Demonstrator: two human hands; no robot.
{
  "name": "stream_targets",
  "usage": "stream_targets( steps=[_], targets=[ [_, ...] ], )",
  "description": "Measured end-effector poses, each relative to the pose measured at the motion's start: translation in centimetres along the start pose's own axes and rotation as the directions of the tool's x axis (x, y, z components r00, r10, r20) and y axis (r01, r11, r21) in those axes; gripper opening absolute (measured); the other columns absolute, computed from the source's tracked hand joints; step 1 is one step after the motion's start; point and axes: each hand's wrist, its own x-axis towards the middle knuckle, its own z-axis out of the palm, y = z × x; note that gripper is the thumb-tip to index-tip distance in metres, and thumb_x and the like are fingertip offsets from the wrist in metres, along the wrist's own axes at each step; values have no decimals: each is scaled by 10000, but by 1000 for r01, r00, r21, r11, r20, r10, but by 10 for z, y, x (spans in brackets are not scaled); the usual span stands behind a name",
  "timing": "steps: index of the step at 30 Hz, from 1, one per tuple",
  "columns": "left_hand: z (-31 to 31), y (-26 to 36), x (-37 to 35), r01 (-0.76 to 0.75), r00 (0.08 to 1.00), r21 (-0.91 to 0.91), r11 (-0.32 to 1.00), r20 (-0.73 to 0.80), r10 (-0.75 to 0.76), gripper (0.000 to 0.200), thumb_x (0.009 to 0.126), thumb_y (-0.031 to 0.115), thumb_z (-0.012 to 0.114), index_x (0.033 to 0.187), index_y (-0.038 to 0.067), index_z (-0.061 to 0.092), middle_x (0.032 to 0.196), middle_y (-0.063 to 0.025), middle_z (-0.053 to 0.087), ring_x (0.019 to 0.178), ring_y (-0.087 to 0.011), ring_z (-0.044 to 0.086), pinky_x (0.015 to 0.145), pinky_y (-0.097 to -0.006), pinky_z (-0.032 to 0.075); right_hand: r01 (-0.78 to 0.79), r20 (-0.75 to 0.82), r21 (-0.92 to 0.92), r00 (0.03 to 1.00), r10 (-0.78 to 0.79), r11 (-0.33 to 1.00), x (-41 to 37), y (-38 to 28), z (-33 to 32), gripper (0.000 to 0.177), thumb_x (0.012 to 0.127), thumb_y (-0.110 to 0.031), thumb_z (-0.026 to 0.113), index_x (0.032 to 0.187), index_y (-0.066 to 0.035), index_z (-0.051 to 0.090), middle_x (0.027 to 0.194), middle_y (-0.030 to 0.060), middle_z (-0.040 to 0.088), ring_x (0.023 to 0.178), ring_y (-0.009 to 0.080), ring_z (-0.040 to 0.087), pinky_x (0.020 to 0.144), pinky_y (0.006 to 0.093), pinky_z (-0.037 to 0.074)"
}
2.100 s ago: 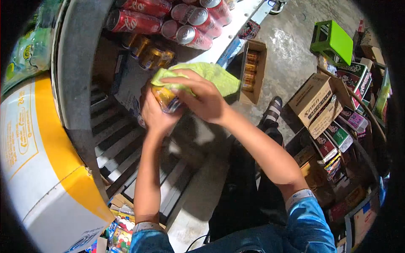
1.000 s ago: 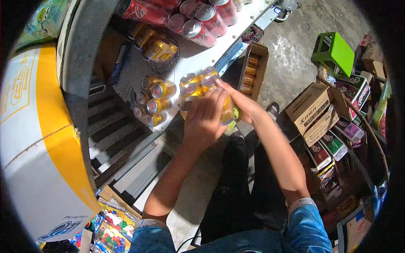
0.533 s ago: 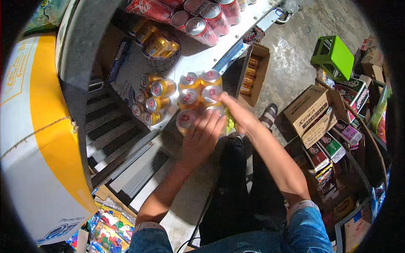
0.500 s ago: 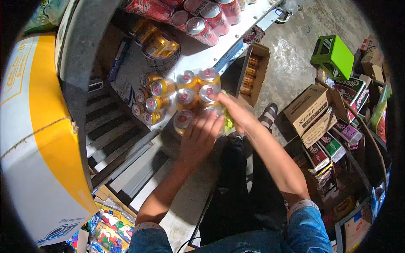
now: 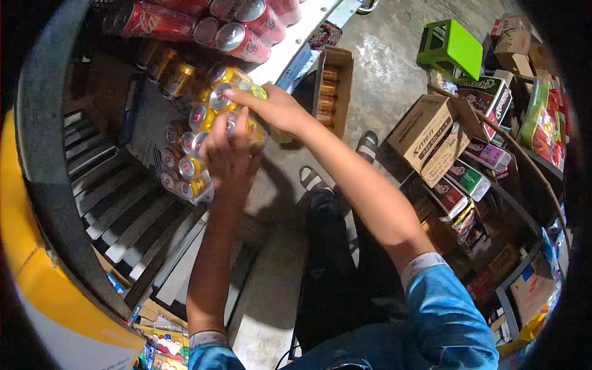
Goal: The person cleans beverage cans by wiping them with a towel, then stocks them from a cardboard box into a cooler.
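Both my hands are on a pack of yellow cans with silver tops [image 5: 220, 97], tilted above the shelf's near edge. My left hand [image 5: 229, 151] presses its bent fingers against the pack's near side. On the right, my right hand [image 5: 279, 111] grips the pack, its thumb over a can top and its other fingers mostly hidden. Close beside the pack, to the lower left, stands another group of yellow cans [image 5: 188, 166] in clear wrap. Farther back are several loose-looking gold cans [image 5: 177, 79].
Red can packs [image 5: 240, 40] lie on the white surface at the back. A narrow cardboard box [image 5: 347, 80] of gold cans stands on the floor. To the right are a green stool [image 5: 459, 52] and a brown carton [image 5: 425, 135]. Dark slats [image 5: 117, 203] lie left.
My hands have carried the can pack left and back, onto or over the standing cans, and it now tilts. The camera view has shifted too.
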Motion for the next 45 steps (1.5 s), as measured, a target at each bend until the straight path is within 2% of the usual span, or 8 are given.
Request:
stream_targets(
  steps=[2, 6, 15, 33, 36, 41, 43, 45],
  targets=[
    [-8, -2, 15, -10, 999, 20, 1000, -46, 11, 560, 1088, 523, 388, 1500, 163, 507, 1380, -163, 512, 1234, -336, 514, 1060, -494, 384, 47, -73, 95, 997, -40, 994, -2, 28, 2, 746, 919, -610, 703, 1226, 70, 690, 1085, 148, 730, 971, 196, 668, 879, 331, 538],
    [5, -7, 5, -67, 998, -91, 994, -9, 66, 675, 900, 434, 730, 1486, 183, 506, 1450, -198, 434, 1352, -421, 432, 1108, -578, 343, 74, -87, 235, 995, -55, 969, -58, 45, -22, 471, 1033, -429, 643, 1202, 6, 706, 1051, 65, 730, 914, 125, 653, 827, 294, 529],
    [58, -3, -37, 21, 999, -41, 999, -40, -23, 641, 733, 214, 886, 1326, 275, 652, 1357, -155, 490, 1317, -394, 510, 1103, -556, 422, -215, -37, 529, 961, 275, 821, -130, 84, -37, 488, 1010, -399, 687, 1251, 26, 689, 1041, 54, 724, 922, 132, 660, 853, 287, 519],
    [39, 6, 5, 77, 996, -133, 988, -37, -83, 864, 703, 229, 909, 1457, 188, 488, 1413, -212, 416, 1383, -438, 404, 1115, -571, 348, -274, 65, 559, 955, 288, 783, -137, 73, -13, 374, 1024, -350, 680, 1182, -11, 692, 1001, 25, 701, 901, 101, 632, 822, 268, 503],
    [15, -2, 2, 141, 987, -415, 899, -12, -160, 926, 710, 239, 911, 1490, 106, 431, 1462, -249, 414, 1384, -452, 411, 1144, -552, 342, -242, 43, 501, 966, 256, 831, -137, 76, -8, 382, 1029, -359, 669, 1178, -8, 690, 996, 20, 696, 900, 97, 619, 821, 260, 493],
    [-11, -49, -48, 405, 906, -341, 848, 25, -422, 905, 790, 323, 869, 1523, 89, 393, 1491, -271, 427, 1415, -488, 388, 1190, -600, 304, -243, 91, 493, 969, 228, 835, -133, 68, 0, 394, 1028, -365, 665, 1179, -1, 686, 1000, 23, 696, 905, 95, 614, 826, 260, 489],
    [-17, -64, -69, 584, 809, 34, 811, 56, -585, 915, 881, 478, 774, 1581, 78, 340, 1557, -310, 379, 1442, -514, 367, 1212, -605, 279, -191, 101, 451, 982, 163, 872, -133, 50, 6, 401, 1027, -370, 664, 1179, 1, 684, 1008, 24, 695, 918, 91, 618, 836, 269, 494],
    [5, -97, -102, 647, 747, 62, 760, 151, -647, 944, 900, 538, 732, 1608, 84, 304, 1595, -321, 328, 1469, -527, 327, 1230, -605, 246, -176, 127, 411, 983, 135, 894, -127, 44, 16, 424, 1032, -384, 652, 1186, 10, 677, 999, 36, 698, 918, 110, 627, 844, 286, 500]
  ],
)
